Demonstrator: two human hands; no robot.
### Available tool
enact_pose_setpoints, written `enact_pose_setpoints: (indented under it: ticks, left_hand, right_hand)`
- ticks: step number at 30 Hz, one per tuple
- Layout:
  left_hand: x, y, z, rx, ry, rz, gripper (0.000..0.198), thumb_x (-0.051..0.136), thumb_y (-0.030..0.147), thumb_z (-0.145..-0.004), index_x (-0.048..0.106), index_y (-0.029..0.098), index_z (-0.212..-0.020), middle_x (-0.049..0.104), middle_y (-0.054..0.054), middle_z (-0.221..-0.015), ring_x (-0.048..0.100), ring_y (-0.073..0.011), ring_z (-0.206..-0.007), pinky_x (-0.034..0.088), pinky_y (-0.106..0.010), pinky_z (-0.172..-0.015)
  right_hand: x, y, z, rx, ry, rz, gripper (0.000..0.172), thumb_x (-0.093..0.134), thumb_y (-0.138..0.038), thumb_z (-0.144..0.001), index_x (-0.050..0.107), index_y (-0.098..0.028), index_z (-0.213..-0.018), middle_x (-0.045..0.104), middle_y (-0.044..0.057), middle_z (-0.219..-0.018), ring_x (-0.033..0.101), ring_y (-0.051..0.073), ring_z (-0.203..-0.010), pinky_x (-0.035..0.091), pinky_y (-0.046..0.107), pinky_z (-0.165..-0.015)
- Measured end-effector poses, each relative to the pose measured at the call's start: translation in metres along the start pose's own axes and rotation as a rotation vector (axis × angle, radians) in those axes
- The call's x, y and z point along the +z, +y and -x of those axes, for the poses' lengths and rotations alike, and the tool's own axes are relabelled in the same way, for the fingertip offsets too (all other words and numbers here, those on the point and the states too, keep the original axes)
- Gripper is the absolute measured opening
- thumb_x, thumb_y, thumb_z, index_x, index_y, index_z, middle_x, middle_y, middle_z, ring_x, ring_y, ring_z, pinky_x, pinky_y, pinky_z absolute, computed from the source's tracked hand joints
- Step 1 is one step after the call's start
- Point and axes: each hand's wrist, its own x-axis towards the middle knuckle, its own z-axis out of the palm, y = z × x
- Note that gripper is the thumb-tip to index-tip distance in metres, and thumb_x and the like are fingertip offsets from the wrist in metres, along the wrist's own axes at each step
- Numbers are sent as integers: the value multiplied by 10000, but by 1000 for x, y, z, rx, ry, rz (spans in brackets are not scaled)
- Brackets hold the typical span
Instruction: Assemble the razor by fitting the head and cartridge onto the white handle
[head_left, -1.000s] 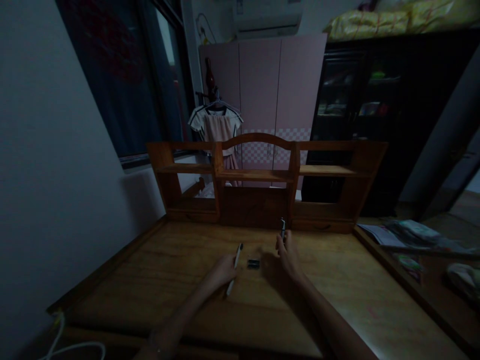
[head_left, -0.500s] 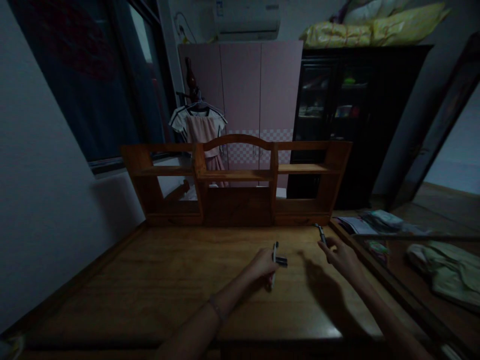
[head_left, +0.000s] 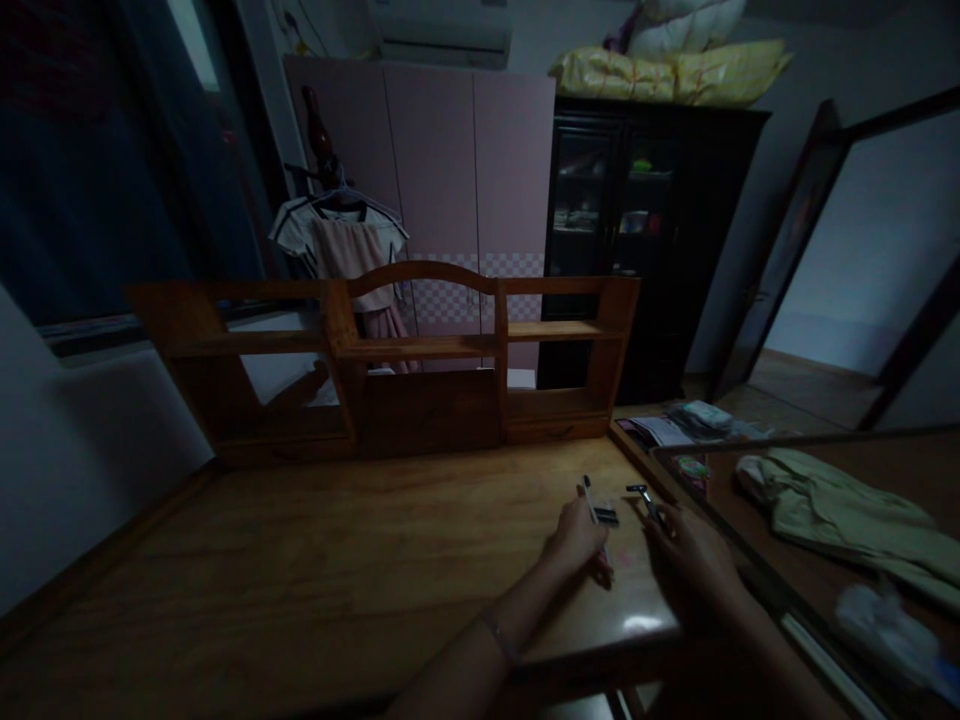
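My left hand [head_left: 581, 535] is closed around a small bunch of slim items above the right part of the wooden desk. One is a pale pen [head_left: 590, 497] with a dark tip, pointing up and away. Dark stubby ends [head_left: 606, 516] stick out to the right of the fingers, and something reddish shows below; their kind is unclear. To its right, my right hand [head_left: 686, 540] grips a thin razor [head_left: 646, 502] by its handle, the dark crosswise head pointing away to the left. The fingers partly hide the handle.
The wooden desk [head_left: 300, 560] carries a shelf unit [head_left: 420, 347] along its back edge. To the right, a lower brown surface bears a pale green garment [head_left: 832, 500] and a plastic bag [head_left: 885, 625]. Papers [head_left: 664, 431] lie beyond the desk's right rim.
The view has turned to the right, so the room sits further left. My right hand is lower and closer to my left hand. Both hands keep hold of their things.
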Motion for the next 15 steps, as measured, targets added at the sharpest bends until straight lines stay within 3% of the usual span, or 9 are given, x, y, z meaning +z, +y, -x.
enact_pose_setpoints:
  ticks: [4, 8, 12, 15]
  left_hand:
    - [-14, -15, 1, 27, 95, -136, 258, 590, 116, -737, 636, 98, -990, 696, -132, -826, 678, -187, -662, 512, -216, -566]
    - [-26, -23, 1, 78, 143, -208, 279, 595, 93, -723, 628, 116, -999, 692, -124, -883, 678, -208, -774, 511, -221, -618]
    - [-32, -17, 13, 68, 165, -131, 442, 629, 146, -735, 529, 101, -1163, 678, -144, -887, 677, -220, -773, 520, -248, -634]
    - [-36, -10, 25, 37, 121, -67, 527, 655, 158, -728, 473, 108, -1219, 676, -139, -879, 680, -211, -757, 529, -256, -653]
  right_hand:
    - [12, -7, -4, -18, -39, 47, 299, 446, -397, -881, 629, -199, -1009, 625, 98, -896, 635, 227, -782, 408, 284, -615]
    - [4, -28, -3, 10, 7, 118, 330, 444, -417, -890, 618, -206, -1075, 593, 120, -962, 621, 223, -774, 393, 283, -585]
    - [-5, -55, 2, -116, 54, 108, 345, 487, -438, -862, 603, -252, -1128, 573, 128, -1087, 592, 247, -891, 396, 282, -615]
    - [2, -71, 0, -113, 67, 59, 366, 487, -458, -862, 605, -218, -1113, 558, 139, -1154, 599, 229, -871, 409, 287, -663]
